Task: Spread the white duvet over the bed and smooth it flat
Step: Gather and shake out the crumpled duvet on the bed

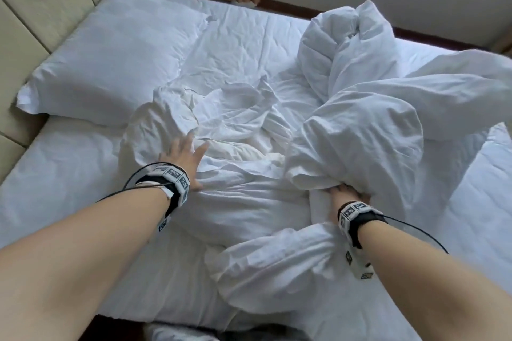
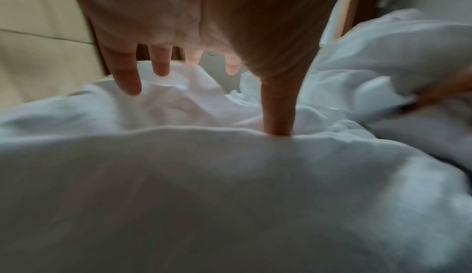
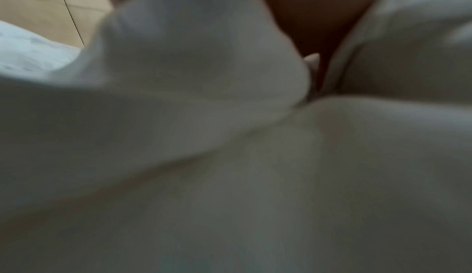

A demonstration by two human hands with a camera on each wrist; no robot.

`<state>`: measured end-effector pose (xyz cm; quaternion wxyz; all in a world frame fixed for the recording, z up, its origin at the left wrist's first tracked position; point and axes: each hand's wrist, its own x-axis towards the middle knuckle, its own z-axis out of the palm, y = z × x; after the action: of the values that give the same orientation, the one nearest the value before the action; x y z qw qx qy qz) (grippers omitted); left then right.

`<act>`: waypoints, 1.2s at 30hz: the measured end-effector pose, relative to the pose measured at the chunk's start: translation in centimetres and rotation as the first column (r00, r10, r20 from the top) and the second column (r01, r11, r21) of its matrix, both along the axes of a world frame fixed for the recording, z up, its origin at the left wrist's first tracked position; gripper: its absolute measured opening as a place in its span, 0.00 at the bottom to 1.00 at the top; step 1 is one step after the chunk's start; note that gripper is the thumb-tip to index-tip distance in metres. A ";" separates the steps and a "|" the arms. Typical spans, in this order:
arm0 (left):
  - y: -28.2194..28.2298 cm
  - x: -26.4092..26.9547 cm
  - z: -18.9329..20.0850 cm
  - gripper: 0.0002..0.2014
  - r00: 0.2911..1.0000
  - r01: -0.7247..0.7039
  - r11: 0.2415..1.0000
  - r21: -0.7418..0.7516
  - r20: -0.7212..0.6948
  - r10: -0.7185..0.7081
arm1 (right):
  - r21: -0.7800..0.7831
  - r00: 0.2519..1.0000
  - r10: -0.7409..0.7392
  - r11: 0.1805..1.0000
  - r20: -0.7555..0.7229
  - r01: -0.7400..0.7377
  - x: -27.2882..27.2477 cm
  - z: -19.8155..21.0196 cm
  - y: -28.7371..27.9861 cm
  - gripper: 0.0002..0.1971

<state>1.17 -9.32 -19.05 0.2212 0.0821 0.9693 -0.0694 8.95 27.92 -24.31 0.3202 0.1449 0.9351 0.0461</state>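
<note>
Bed (image 1: pixel 69 163) | duvet (image 1: pixel 360 133) bunched | L hand (image 1: pixel 182 158) flat on it | R hand (image 1: pixel 346 194) grips fold

Both forearms bare, no sleeves in view.

Left hand (image 1: pixel 184 156): bare, no glove or ring visible. Left wrist band (image 1: pixel 169 184): white fabric strap printed with square black-and-white fiducial-type markers along its outer face, over a black inner band or module. A loose strap tail with one more marker hangs at the near side. A thin black cable (image 1: pixel 138 178) arcs over the band and trails along the forearm's left side.

Right hand (image 1: pixel 347 192): bare, mostly hidden. Right wrist band (image 1: pixel 357 214): same build, white marker strip above a black strap. A marker-printed tail (image 1: pixel 358 267) dangles below. A thin black cable (image 1: pixel 415 231) runs out to the right.
</note>
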 end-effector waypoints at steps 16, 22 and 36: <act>6.4 0.0 2.0 0.25 0.975 0.099 0.995 0.033 0.198 -0.104 | -0.255 0.766 -0.595 0.801 -0.244 0.542 -1.4 5.6 1.8 0.20; 5.1 -0.2 3.4 0.28 0.985 0.063 0.997 0.047 0.158 -0.069 | -0.361 0.844 -0.492 0.842 -0.212 0.400 -2.9 7.1 -0.3 0.17; -1.3 0.2 -0.3 0.31 0.944 0.022 0.977 -0.212 0.325 0.049 | -0.364 0.957 0.175 0.897 -0.231 -0.251 -3.9 3.6 -14.8 0.46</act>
<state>1.37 -10.64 -19.39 0.3875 0.0617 0.9064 -0.1565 5.01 13.09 -20.69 0.2439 -0.0217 0.9621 -0.1200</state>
